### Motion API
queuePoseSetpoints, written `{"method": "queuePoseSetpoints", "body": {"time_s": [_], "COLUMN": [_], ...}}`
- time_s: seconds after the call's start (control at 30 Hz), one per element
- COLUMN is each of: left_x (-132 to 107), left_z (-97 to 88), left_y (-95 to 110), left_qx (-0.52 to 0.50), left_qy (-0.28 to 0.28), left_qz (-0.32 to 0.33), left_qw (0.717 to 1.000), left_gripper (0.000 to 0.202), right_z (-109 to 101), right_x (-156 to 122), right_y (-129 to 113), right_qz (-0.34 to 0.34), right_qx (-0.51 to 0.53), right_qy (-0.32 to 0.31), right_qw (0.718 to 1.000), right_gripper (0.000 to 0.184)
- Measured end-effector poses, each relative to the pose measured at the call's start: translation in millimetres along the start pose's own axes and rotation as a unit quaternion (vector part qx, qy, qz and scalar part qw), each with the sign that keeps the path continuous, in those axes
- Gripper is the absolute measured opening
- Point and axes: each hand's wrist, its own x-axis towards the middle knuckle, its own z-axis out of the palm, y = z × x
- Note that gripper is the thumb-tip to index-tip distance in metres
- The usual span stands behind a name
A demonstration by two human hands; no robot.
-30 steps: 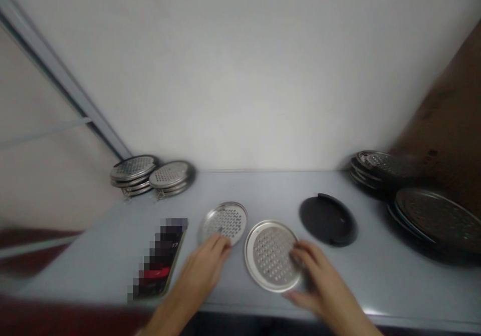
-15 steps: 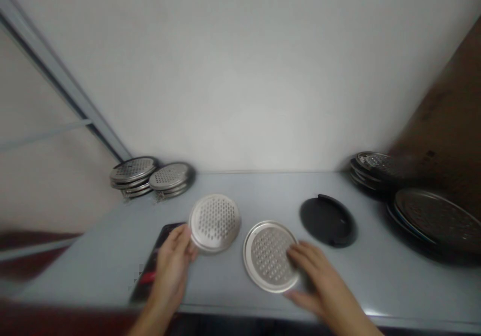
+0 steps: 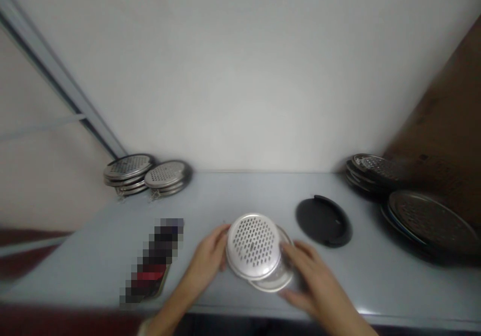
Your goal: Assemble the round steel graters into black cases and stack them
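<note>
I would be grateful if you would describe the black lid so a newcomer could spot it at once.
On the pale grey counter, look right of the two perforated metal discs between the left hand and right hand. The black lid lies flat there, beyond the right hand. Unlike its perforated neighbours, it is solid.

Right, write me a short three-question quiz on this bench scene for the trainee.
1. True or false: the two perforated metal discs overlap, held between the left hand and the right hand.
2. Multiple choice: what lies on the bench just left of the left hand? A) a black round lid; B) a blurred-out phone; C) a large dark tray.
3. Fill in: at the back left, the stacked perforated discs form ___ piles.

Key: 1 true; 2 B; 3 two.
</note>
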Motion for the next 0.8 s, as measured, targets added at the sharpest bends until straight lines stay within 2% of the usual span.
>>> {"method": "queuePoseSetpoints", "body": {"time_s": [0.07, 0.13, 0.23, 0.33, 0.43, 0.53, 0.67, 0.8], "left_x": [1.8, 2.3, 3.0, 6.7, 12.0, 14.3, 12.5, 12.6], "left_z": [-0.7, 0.2, 3.8, 4.7, 0.2, -5.3, -7.0, -1.1], "left_y": [5.5, 12.1, 19.7, 21.4, 16.7, 8.6, 1.5, 2.7], "left_qx": [0.105, 0.183, 0.259, 0.286, 0.212, 0.059, -0.092, -0.149], "left_qy": [0.017, 0.029, 0.016, 0.012, 0.004, -0.033, -0.034, -0.028], "left_qz": [0.068, 0.117, 0.115, 0.099, 0.069, -0.005, -0.068, -0.093], "left_qw": [0.992, 0.976, 0.959, 0.953, 0.975, 0.998, 0.993, 0.984], "left_gripper": [0.04, 0.035, 0.039, 0.038, 0.036, 0.047, 0.062, 0.062], "right_z": [0.3, 0.4, 0.2, -0.1, 0.0, -0.3, -2.2, -3.2], "right_x": [-0.2, -0.5, -1.0, -0.9, -0.3, 0.6, 1.3, 0.6], "right_y": [-0.6, -1.0, -2.2, -4.3, -6.3, -7.6, -8.6, -8.1], "right_qz": [0.006, 0.01, 0.013, 0.016, 0.009, -0.003, -0.011, -0.012], "right_qx": [0.003, 0.006, 0.012, 0.017, 0.021, 0.021, 0.009, 0.006], "right_qy": [0.002, 0.002, 0.006, 0.008, 0.025, 0.049, 0.05, 0.043], "right_qw": [1.0, 1.0, 1.0, 1.0, 0.999, 0.999, 0.999, 0.999], "right_gripper": [0.082, 0.085, 0.086, 0.085, 0.082, 0.067, 0.054, 0.05]}}
